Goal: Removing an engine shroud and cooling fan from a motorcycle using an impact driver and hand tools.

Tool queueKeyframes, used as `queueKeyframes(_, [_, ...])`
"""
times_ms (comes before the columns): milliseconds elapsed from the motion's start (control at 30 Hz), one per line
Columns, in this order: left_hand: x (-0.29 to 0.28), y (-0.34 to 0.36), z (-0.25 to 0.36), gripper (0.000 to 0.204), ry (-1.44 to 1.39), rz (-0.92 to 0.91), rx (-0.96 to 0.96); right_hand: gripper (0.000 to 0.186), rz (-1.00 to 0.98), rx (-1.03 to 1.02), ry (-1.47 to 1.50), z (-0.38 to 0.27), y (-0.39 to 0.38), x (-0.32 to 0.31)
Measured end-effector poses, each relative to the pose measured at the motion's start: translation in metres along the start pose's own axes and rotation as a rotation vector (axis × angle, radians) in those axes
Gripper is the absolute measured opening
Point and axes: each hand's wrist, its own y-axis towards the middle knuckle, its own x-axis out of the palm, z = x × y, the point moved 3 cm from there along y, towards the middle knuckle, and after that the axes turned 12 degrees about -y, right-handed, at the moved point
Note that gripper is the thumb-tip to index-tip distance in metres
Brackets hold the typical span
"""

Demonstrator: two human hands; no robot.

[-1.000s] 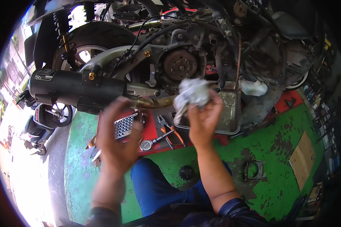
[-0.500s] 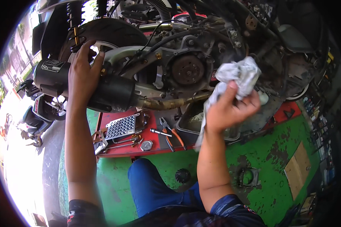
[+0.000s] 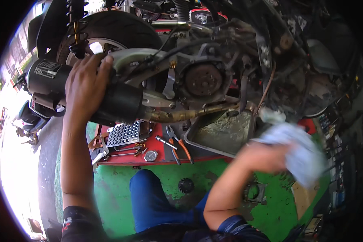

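Note:
My left hand (image 3: 86, 86) lies over the black exhaust muffler (image 3: 123, 101), its fingers bent over the far side. Out to the right, my right hand (image 3: 270, 156) grips a pale cloth (image 3: 304, 151); motion smears both, and most of the fingers are hidden. Beyond that hand sits a metal drip tray (image 3: 226, 131) with murky residue in it, beneath the motorcycle's engine. Above the tray, the round rusty rotor (image 3: 203, 79) shows in the opened engine side. A bronze-coloured exhaust pipe (image 3: 175, 116) runs from the muffler toward the tray.
On the red lift platform (image 3: 159, 131) lie orange-handled pliers (image 3: 184, 150), a socket tool (image 3: 165, 142), a perforated metal plate (image 3: 124, 134) and a round cap (image 3: 151, 156). A dark finned part (image 3: 186, 185) rests on the green floor. The rear tyre (image 3: 121, 32) stands behind the muffler.
My right hand has swung right and nearer to me with the cloth, uncovering the drip tray. My left hand's raised fingers have come down onto the muffler. The view has shifted slightly.

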Motion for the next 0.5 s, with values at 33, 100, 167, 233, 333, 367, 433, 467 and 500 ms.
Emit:
queueKeyframes(33, [-0.001,-0.001,0.001,0.039,-0.002,0.002,-0.007,0.037,-0.498,0.106,-0.301,0.011,-0.042,0.024])
queueKeyframes(100, [-0.003,0.003,0.003,0.032,0.022,0.016,-0.006,0.041,-1.963,0.333,-0.617,0.034,-0.125,0.029])
queueKeyframes(167, [-0.007,0.010,0.007,0.028,0.003,0.027,0.008,0.035,-1.613,0.300,-0.499,0.028,-0.135,0.001])
queueKeyframes(233, [-0.013,0.015,0.009,0.028,-0.010,-0.051,-0.056,0.029,-1.431,0.839,-0.468,0.030,-0.110,-0.031])
queueKeyframes(333, [-0.015,0.024,0.014,0.029,-0.061,-0.127,-0.103,0.026,-0.967,0.809,-0.469,0.016,-0.008,-0.032])
queueKeyframes(367, [-0.017,0.027,0.015,0.029,-0.087,-0.113,-0.108,0.028,-0.766,0.836,-0.467,0.007,0.027,-0.029])
queueKeyframes(433, [-0.019,0.031,0.016,0.032,-0.113,-0.162,-0.152,0.033,-0.423,0.698,-0.371,-0.006,0.078,-0.010])
queueKeyframes(467, [-0.021,0.032,0.017,0.032,-0.110,-0.165,-0.119,0.036,-0.271,0.506,-0.286,-0.013,0.092,0.000])
queueKeyframes(500, [-0.023,0.033,0.017,0.032,-0.147,-0.156,-0.118,0.038,-0.143,0.389,-0.341,-0.013,0.084,0.009])
